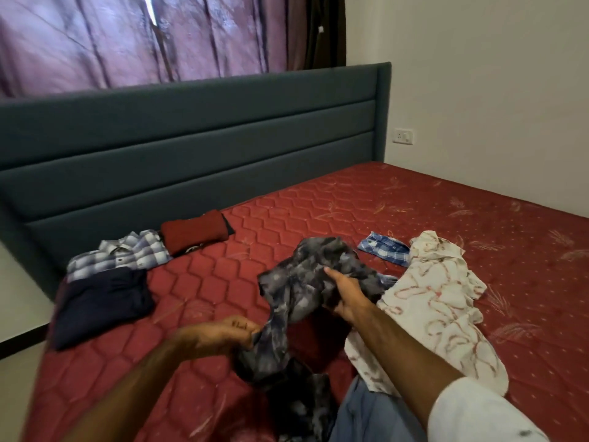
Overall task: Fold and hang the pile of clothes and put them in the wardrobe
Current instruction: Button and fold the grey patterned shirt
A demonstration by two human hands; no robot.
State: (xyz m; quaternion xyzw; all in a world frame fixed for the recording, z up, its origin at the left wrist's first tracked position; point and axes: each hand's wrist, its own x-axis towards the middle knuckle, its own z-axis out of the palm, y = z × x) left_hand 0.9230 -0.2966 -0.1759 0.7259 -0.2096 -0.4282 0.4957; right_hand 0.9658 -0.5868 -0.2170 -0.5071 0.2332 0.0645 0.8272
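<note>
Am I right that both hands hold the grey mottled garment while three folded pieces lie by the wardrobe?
Not quite. Both the left hand and right hand hold the grey mottled garment, but the folded pieces lie by the headboard, per the head view.

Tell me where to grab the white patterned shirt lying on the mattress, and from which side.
Take the white patterned shirt at its far end, near the blue checked shirt, coming from above. That end lies bunched and raised off the mattress, so fingers can likely pinch it.

mattress (pixel 350 205): quilted red cloth | headboard (pixel 191 138): matt fabric | curtain (pixel 127 36): glossy
</note>
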